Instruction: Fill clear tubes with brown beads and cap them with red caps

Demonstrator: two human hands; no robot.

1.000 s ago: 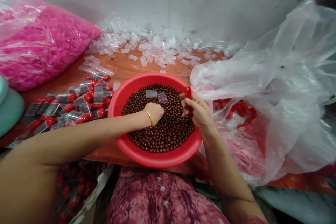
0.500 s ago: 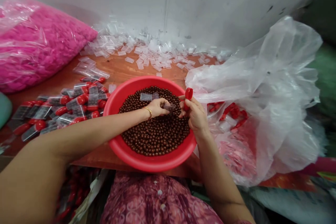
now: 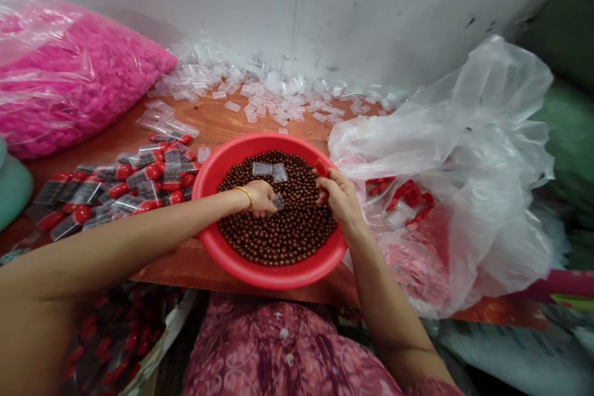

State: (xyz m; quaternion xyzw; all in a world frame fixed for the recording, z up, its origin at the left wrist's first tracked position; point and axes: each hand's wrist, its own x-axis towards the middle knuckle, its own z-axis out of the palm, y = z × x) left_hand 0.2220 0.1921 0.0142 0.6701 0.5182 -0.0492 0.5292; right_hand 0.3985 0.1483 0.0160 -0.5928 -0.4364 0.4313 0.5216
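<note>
A red basin (image 3: pixel 269 278) full of round brown beads (image 3: pixel 283 238) stands in front of me. My left hand (image 3: pixel 260 198) is low over the beads, fingers closed on a small clear plastic case (image 3: pixel 277 201). Two more clear pieces (image 3: pixel 279 172) lie on the beads just beyond it. Over the basin's right side, my right hand (image 3: pixel 341 195) pinches a red plastic cap (image 3: pixel 321 167) between thumb and fingers. Its other fingers curl inward, and whatever is under them is hidden.
Filled clear cases with red caps (image 3: pixel 148 176) are heaped left of the basin. Behind lie loose clear plastic pieces (image 3: pixel 278 99). A bag of pink pieces (image 3: pixel 78 74) stands back left. An opened plastic bag (image 3: pixel 445 136) with red parts (image 3: pixel 411 195) is at right.
My left hand has drawn left and down, away from my right hand, with the clear case. The red cap in my right hand has tilted and sits slightly further left. The view has shifted a little.
</note>
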